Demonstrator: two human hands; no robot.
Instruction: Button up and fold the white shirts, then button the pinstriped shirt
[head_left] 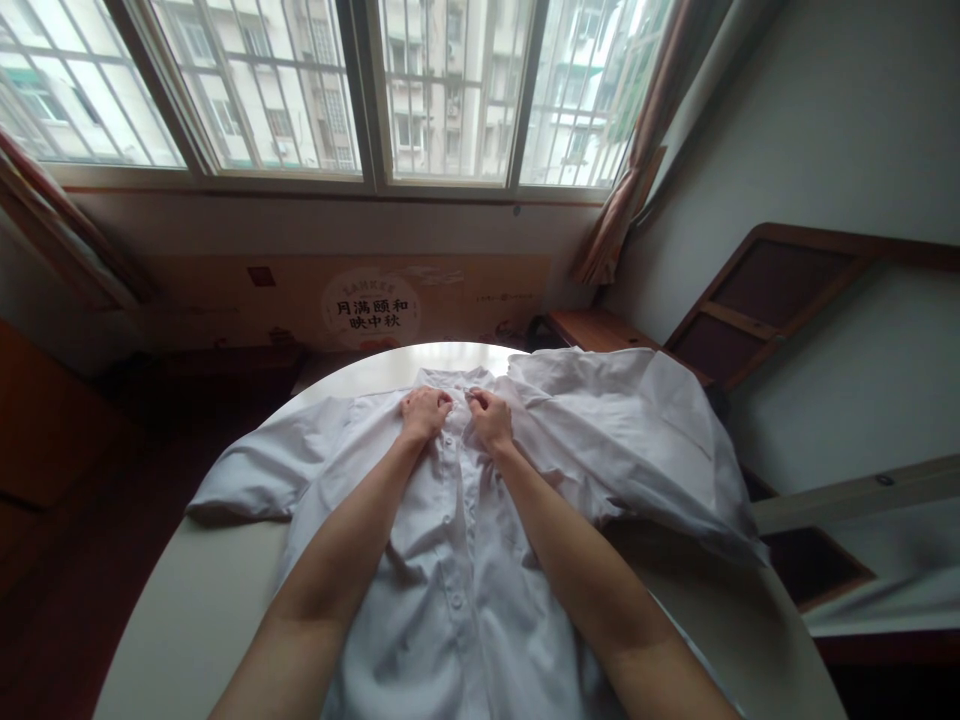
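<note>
A white button-up shirt (pixel 420 560) lies face up over the table, its collar at the far edge and both sleeves spread to the sides. Several buttons run down the front placket. Close below the collar, my left hand (pixel 426 412) pinches the left edge of the placket. Across a small gap, my right hand (pixel 490 415) grips the right front edge with thumb and finger pressed together. Whether a button sits between my fingertips is too small to make out. The shirt's right side is rumpled, and its right sleeve hangs toward the table's edge.
The round white table (pixel 180 610) curves beneath the shirt. Beyond it are a printed banner (pixel 480 290) below barred windows and a low wooden piece of furniture (pixel 600 328). A wooden-framed panel (pixel 780 275) stands at the right, and a curtain (pixel 611 235) hangs beside the window.
</note>
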